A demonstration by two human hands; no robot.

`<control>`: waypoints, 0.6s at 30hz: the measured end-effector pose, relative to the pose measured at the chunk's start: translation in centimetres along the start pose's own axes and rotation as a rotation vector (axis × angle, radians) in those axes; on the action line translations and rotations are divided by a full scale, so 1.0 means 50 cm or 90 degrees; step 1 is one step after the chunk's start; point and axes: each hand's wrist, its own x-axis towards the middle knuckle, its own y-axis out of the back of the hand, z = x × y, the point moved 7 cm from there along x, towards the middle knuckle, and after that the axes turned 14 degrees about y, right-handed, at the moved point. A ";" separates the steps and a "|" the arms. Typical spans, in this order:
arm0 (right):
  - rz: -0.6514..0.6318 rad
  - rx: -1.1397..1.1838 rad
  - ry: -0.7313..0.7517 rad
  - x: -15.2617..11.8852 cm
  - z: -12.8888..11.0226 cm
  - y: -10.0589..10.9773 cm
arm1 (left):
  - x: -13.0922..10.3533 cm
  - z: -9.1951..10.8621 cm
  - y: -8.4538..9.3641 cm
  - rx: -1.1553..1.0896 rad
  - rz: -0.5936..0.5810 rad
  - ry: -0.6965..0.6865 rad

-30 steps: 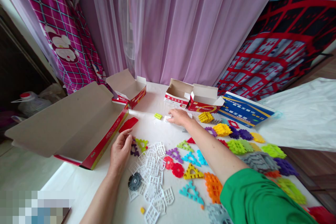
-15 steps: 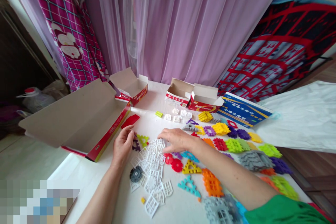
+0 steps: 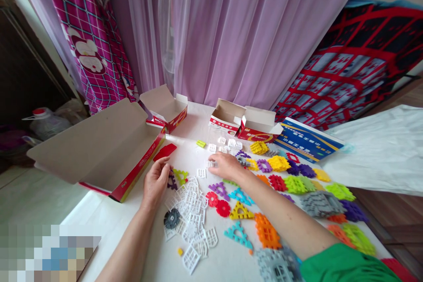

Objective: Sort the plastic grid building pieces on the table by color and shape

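My right hand [image 3: 225, 166] pinches a small white window-shaped plastic piece [image 3: 210, 164] just above the table, close to a group of small white pieces [image 3: 235, 144]. My left hand [image 3: 156, 181] rests at the left edge of a loose pile of white lattice pieces [image 3: 193, 207]. Its fingers are loosely bent, with nothing seen in them. Beside its fingertips lie a purple piece [image 3: 172, 181] and a lime-green triangle [image 3: 180, 176]. One white piece [image 3: 201, 173] lies alone between the hands. A dark grey wheel [image 3: 172, 219] sits on the pile's left side.
A large open box [image 3: 109, 158] stands at left, smaller open boxes [image 3: 175, 116] [image 3: 228, 116] at the back. Colourful stacked pieces [image 3: 294, 183] spread under and beyond my right forearm. A blue printed box [image 3: 309, 141] stands at back right. A lime block [image 3: 200, 143] lies mid-table.
My right hand has moved from the white pile away and to the right, with a white piece now in its fingers. A single white piece shows where it was. My left hand has hardly moved.
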 end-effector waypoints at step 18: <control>-0.081 -0.222 0.067 0.011 0.144 0.098 | 0.000 0.000 0.001 0.006 0.000 0.009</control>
